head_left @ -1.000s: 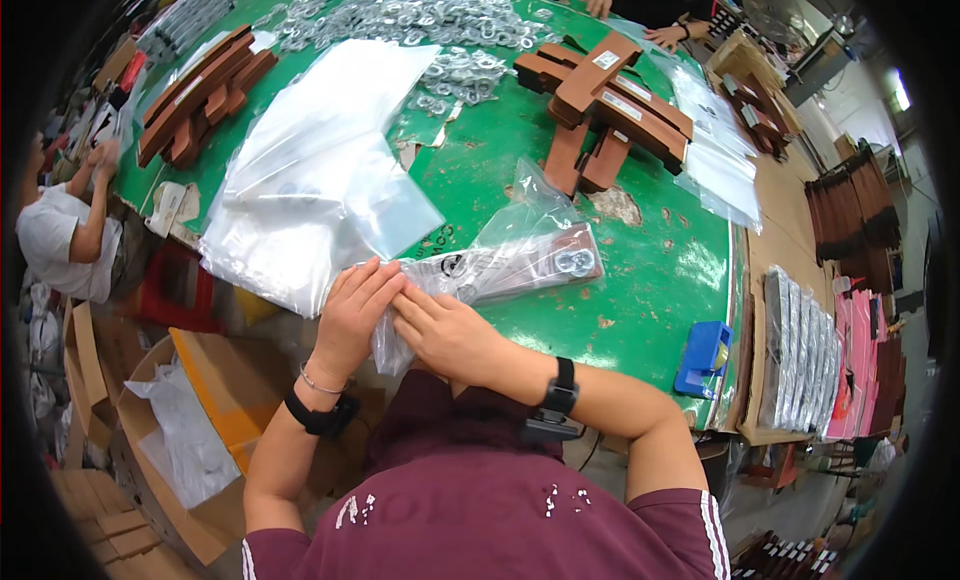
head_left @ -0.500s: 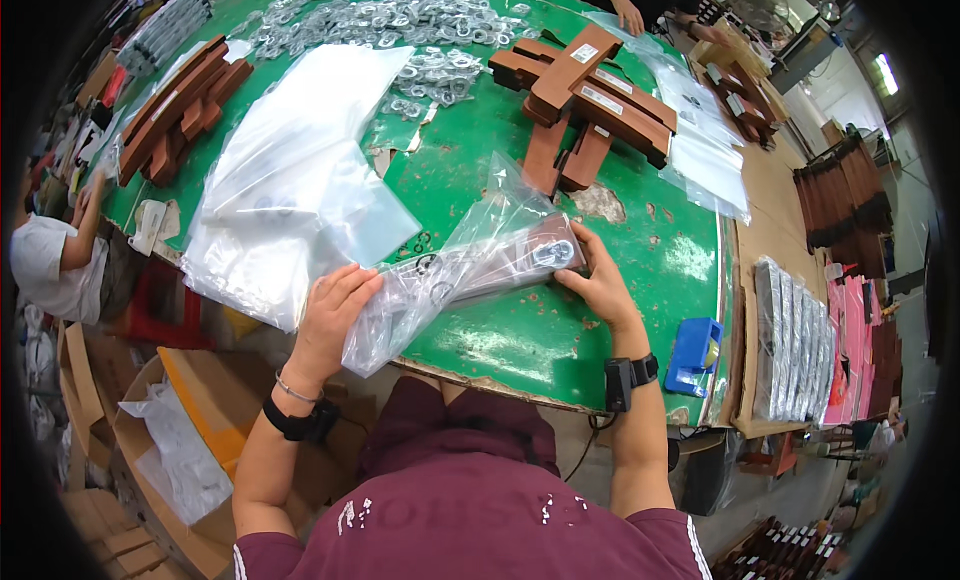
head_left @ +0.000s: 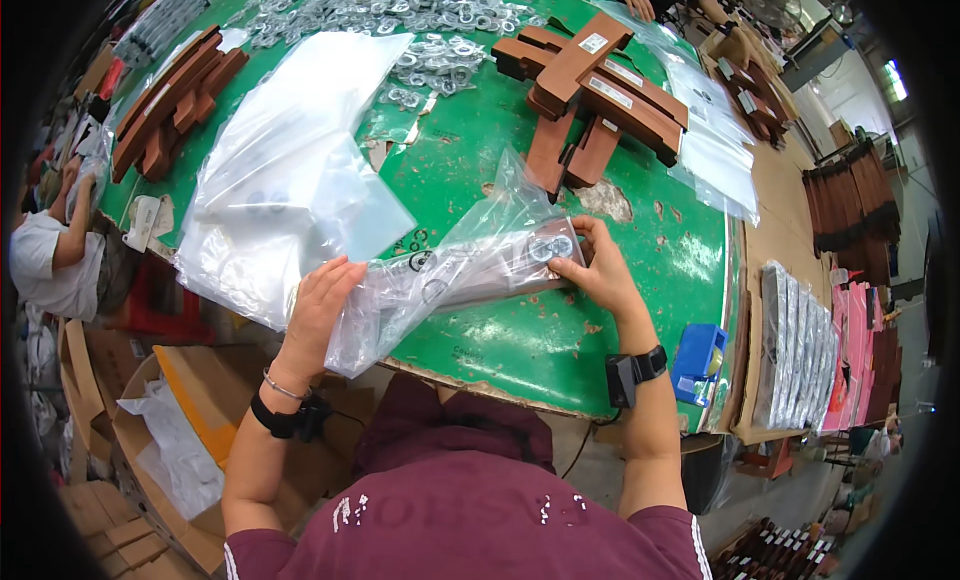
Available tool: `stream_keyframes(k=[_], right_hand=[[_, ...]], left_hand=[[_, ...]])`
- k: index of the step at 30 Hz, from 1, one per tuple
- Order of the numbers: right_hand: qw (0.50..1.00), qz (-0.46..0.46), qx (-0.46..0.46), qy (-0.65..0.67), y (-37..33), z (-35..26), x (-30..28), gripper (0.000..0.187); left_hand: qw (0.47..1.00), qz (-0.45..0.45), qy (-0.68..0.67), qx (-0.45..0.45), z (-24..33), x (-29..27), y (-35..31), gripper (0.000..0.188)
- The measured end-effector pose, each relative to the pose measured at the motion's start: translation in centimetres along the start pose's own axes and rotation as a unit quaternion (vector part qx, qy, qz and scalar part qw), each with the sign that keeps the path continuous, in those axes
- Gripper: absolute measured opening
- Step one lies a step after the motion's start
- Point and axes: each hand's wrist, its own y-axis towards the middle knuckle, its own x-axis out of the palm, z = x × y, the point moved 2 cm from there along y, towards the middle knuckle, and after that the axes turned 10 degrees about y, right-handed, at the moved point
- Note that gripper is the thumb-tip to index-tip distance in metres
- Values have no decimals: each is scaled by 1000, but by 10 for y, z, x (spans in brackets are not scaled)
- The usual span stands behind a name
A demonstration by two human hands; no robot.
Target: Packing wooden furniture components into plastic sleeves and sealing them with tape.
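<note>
A long brown piece (head_left: 480, 289) lies inside a clear plastic bag (head_left: 375, 325) on the green table, slanting up to the right. A small clear packet with a grey ring-shaped part (head_left: 552, 248) shows at its right end. My right hand (head_left: 603, 268) grips that end, thumb on top and fingers behind the far edge. At the bag's loose left end, my left hand (head_left: 322, 305) has its fingers together on the plastic; its thumb is hidden. The bag's upper part stands up crumpled beyond the brown piece.
Flat clear bags (head_left: 290, 150) lie left of centre. Brown pieces with white labels (head_left: 610, 95) are stacked at far right, more (head_left: 175, 110) at far left. Many small ring packets (head_left: 390, 10) cover the back. A blue tape dispenser (head_left: 698, 363) stands near the right edge. Co-workers sit left and far right.
My left hand has moved slightly left with the bag's loose end. My right thumb has shifted a little inward along the brown piece's end. The far-right co-worker's arm has moved.
</note>
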Motion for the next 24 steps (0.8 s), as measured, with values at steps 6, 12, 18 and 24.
stream_keyframes(k=[6,12,18,24], right_hand=[[974,-55,-29,217,-2,-1,-5,69],[990,3,-24,141,7,-2,0,58],[993,110,-30,12,13,17,8,49],[986,18,-166,-24,9,-4,8,60]], left_hand=[[996,14,-81,-29,-3,-1,2,76],[990,29,-120,-72,-5,7,5,74],[991,34,-106,-73,-1,5,7,71],[996,29,-70,-55,0,6,6,63]])
